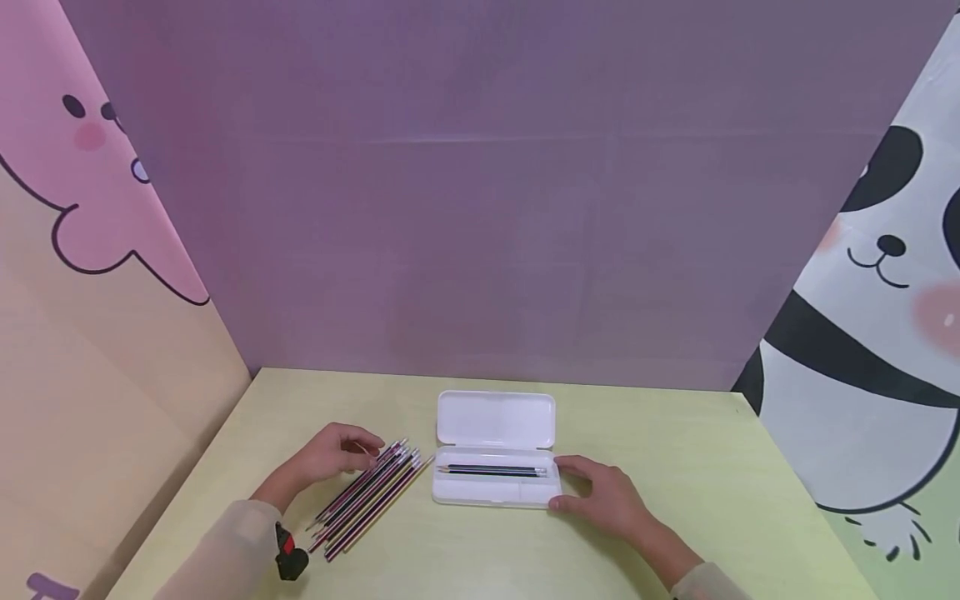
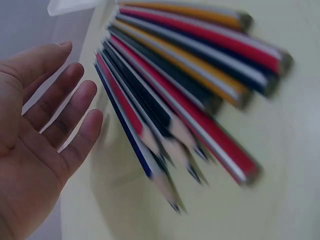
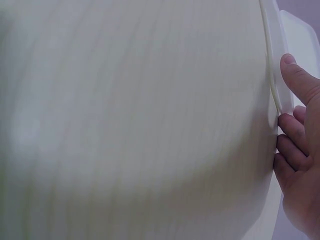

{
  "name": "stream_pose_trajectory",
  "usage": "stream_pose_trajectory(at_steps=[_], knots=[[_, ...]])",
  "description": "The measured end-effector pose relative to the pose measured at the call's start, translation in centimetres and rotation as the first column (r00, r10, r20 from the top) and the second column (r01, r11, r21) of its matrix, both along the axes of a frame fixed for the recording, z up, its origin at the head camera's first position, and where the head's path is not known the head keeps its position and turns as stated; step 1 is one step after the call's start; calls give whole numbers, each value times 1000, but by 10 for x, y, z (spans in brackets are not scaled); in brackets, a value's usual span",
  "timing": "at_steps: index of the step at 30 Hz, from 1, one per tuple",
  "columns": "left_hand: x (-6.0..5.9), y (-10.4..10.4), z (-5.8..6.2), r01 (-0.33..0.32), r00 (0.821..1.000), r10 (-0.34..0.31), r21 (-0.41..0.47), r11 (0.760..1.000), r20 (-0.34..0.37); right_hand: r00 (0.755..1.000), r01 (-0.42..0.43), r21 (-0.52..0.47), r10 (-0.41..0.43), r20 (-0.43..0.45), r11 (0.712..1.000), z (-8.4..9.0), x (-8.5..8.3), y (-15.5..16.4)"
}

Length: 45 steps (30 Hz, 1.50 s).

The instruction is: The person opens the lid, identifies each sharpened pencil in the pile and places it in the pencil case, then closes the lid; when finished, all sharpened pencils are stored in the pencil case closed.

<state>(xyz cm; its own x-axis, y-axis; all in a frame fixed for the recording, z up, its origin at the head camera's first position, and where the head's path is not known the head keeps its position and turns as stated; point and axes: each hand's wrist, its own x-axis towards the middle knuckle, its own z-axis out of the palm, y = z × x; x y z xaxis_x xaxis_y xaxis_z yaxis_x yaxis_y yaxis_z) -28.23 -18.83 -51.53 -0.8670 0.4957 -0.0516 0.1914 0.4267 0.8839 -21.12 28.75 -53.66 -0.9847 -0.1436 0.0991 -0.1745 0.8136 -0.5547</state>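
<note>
A white plastic pencil case lies with its lid folded back. A few dark striped pencils lie lengthwise in its tray. My right hand holds the case's right end, thumb at the front corner and fingers at the back; in the right wrist view the thumb and fingers meet its white edge. Left of the case is a slanted pile of striped pencils, red, yellow, green and dark blue. Beside its upper end is my left hand, its fingers loosely spread with nothing held in the left wrist view.
Everything lies on a pale yellow table. A purple panel stands along the back edge. Cartoon-printed walls flank it, with a panda on the right. A small black and red device sits at the left wrist.
</note>
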Motion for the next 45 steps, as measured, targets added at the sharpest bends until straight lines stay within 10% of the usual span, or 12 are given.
stream_pose_trajectory(at_steps=[22,45], knots=[[4,-11,-22,25,1000,-24,58,998,-12,1000,6,-7,-6,2,1000,2,3,0],[0,0,-21,-122,970,65,-237,964,-233,1000,-18,-1,18,-14,1000,2,1,1]])
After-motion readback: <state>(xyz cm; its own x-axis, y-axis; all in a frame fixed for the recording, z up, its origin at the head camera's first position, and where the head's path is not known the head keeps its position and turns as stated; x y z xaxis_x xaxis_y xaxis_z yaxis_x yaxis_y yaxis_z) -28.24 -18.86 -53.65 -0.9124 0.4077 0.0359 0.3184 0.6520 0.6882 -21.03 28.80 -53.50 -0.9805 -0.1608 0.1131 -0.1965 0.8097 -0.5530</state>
